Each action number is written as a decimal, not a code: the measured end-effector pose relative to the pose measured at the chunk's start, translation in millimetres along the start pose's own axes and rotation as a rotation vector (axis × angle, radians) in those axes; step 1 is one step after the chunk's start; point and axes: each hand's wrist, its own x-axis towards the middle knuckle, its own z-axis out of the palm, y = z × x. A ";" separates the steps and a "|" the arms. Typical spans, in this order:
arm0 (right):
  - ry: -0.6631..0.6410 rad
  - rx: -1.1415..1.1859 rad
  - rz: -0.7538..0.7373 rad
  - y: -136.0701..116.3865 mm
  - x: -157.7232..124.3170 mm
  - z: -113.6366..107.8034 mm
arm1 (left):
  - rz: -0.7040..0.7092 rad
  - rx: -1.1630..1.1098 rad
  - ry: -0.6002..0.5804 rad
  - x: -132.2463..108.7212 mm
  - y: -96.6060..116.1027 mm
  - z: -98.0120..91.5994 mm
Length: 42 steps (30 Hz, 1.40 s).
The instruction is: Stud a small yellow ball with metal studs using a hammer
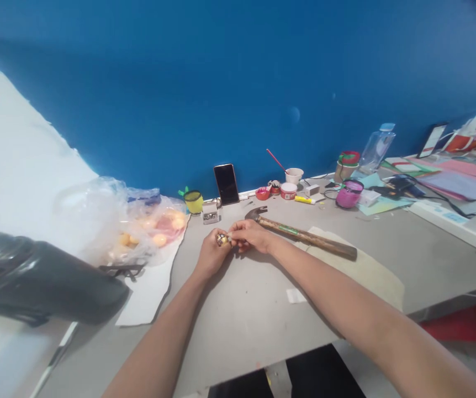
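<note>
My left hand [212, 251] is closed around a small shiny gold-and-silver metal piece [222, 239], too small to name more exactly. Beside it, my right hand [251, 236] has its fingers pinched together against the same piece; whether they hold something of their own is hidden. Just beyond the hands sits a small white box [210, 213] with little metal parts inside. A claw hammer [304, 235] with a wooden handle lies to the right, behind my right forearm, its head close to my right hand.
A phone [226, 184] leans on the blue wall. At left are a dark bottle [47, 279] and clear plastic bags [117, 221]. Pots, a white cup [294, 176] and a yellow tube [305, 200] line the back. Papers and a clear bottle [377, 149] stand right.
</note>
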 end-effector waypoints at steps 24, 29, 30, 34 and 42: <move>0.030 -0.214 0.060 -4.5 -2.5 -3.2 | -0.101 -0.250 -0.006 0.4 -0.2 0.1; 0.118 -0.348 -0.012 -5.8 0.3 -7.9 | -0.123 -0.292 0.007 0.4 0.4 0.0; 0.163 -0.396 -0.040 -6.5 0.7 -10.9 | -0.122 -0.287 0.040 0.8 0.1 -0.4; 0.061 -0.597 -0.060 -12.9 -4.0 -18.2 | -0.096 -0.156 0.209 3.5 -2.1 -3.7; -0.289 -1.222 -0.088 -21.6 -26.5 19.5 | 0.022 -0.020 0.222 4.0 -2.4 -4.7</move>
